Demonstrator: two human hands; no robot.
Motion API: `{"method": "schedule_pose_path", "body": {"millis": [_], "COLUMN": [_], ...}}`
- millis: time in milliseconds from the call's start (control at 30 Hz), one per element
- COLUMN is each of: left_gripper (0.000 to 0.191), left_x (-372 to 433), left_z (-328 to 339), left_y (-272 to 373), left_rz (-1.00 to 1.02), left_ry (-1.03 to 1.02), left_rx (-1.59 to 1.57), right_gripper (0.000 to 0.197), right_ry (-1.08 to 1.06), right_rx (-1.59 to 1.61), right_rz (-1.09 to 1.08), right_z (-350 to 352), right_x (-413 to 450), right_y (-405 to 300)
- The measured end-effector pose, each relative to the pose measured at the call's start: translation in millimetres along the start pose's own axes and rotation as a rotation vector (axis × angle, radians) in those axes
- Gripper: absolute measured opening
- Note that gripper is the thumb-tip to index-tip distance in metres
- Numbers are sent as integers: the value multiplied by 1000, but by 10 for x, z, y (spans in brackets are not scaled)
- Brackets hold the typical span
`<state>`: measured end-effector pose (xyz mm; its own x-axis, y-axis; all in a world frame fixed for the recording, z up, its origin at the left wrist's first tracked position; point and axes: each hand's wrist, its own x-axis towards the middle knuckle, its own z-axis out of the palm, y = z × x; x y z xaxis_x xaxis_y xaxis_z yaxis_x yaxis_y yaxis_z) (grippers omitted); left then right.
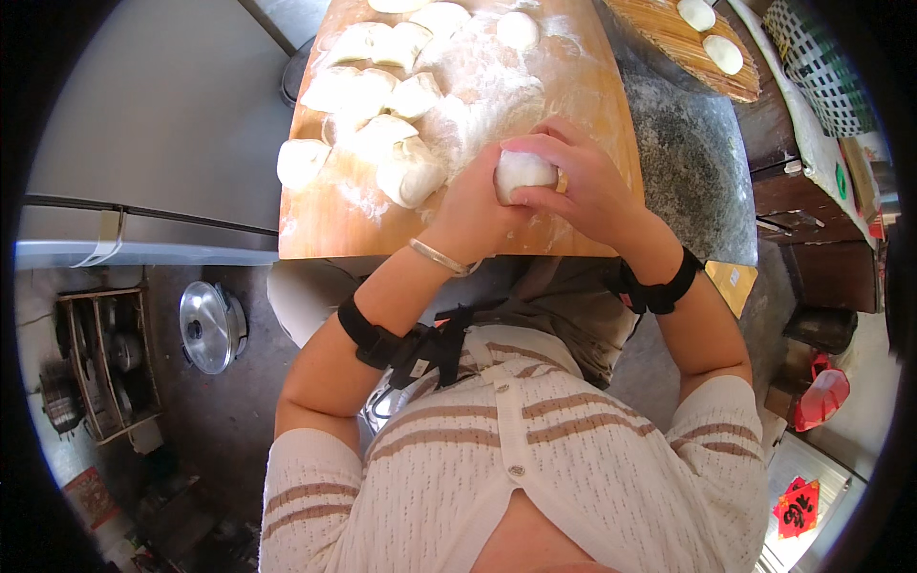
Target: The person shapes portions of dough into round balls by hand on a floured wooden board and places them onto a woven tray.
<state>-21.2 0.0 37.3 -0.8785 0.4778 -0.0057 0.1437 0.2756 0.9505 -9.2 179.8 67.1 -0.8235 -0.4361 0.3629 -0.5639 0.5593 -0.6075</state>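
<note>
Both of my hands meet around a round ball of white dough [525,174] above the near part of a floured wooden board [458,233]. My left hand [476,197] cups it from the left, its fingers mostly hidden. From the right, my right hand [580,172] wraps it with curled fingers and thumb. Several cut dough pieces lie on the board to the left, among them a lump [410,172] near my left hand and a smaller piece [302,163] at the left edge. A smooth dough ball [518,31] rests farther back. Loose flour [494,100] covers the middle.
A round woven straw mat [666,29] with flattened dough rounds [723,54] is at the upper right, near a green and white basket [817,68]. A grey refrigerator [157,122] stands left. On the floor lies a lidded metal pan [209,327] beside a rack [111,362].
</note>
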Motion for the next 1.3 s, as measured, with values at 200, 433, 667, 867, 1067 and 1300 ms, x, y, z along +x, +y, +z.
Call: {"method": "schedule_pose_path", "body": {"millis": [200,433,667,867,1067,1300], "left_gripper": [59,40,32,45,53,56], "left_x": [31,203,228,9,111,9], "left_z": [-60,-107,-211,-457,-229,-189], "left_y": [66,210,310,-73,52,-64], "left_rz": [82,104,-127,-108,-83,-66], "left_ry": [-16,-155,-454,-327,-166,-191], "left_rx": [120,-12,17,199,-36,-168], "right_gripper": [28,15,9,20,23,18], "right_ry": [79,170,-48,-32,163,264], "right_rx": [4,-21,-423,-254,-125,-589], "right_rz": [-13,-91,-310,50,146,-78], "right_z": [75,82,-149,-656,-55,-228], "right_x": [-27,22,78,516,765,608], "right_y": [43,-20,400,1033,1355,1167]}}
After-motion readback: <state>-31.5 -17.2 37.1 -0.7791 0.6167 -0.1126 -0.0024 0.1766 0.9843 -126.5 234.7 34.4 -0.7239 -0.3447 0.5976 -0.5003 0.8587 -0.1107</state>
